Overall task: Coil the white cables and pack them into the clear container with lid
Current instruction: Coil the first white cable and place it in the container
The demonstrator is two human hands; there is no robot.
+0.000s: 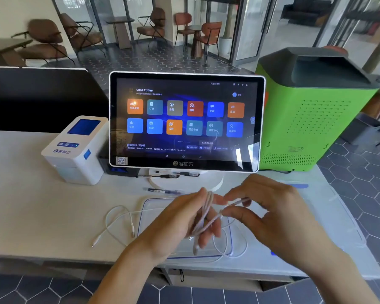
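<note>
both hands [184, 218] coiling white cable [203, 218]

Person's body as seen from the head camera: two forearms and two hands only. Left hand [180, 224] is bare; no glove, ring or other item visible on its fingers. Right hand [272, 213] is likewise bare, with nothing worn on the visible fingers. Both wrists are uncovered; no watch, band or bracelet shows. Both forearms are bare to the lower frame edge, with no sleeve or cuff in view. Fingernails appear short; finer detail is lost to blur.
</note>
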